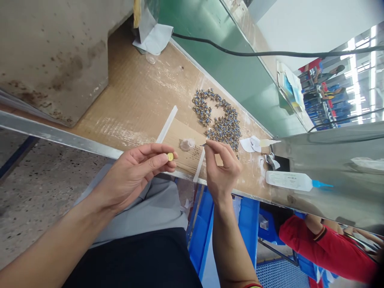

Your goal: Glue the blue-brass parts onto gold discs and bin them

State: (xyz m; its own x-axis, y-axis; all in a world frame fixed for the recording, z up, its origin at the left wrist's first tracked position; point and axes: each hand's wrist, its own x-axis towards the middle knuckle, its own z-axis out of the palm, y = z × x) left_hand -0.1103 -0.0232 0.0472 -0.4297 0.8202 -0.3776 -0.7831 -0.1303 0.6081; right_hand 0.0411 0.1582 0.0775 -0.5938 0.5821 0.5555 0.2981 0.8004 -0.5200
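My left hand (141,168) is closed in a pinch on a small round yellow disc (170,157), held above the table's near edge. My right hand (223,166) is closed too, its thumb and forefinger on a small dark pointed piece (204,145) whose kind I cannot make out. Between the hands, a little farther off, sits a small clear round dish (187,144). Tiny brownish bits (197,153) lie scattered beside it, near my right fingertips. Beyond my right hand spreads a heap of small blue and brass-coloured parts (225,126).
A white bottle with a blue nozzle (289,181) lies at the right, near paper scraps (250,144). A stained grey machine housing (54,52) stands on the left. Blue bins (250,228) are below the table (141,104). A co-worker's red sleeve (330,248) shows at lower right.
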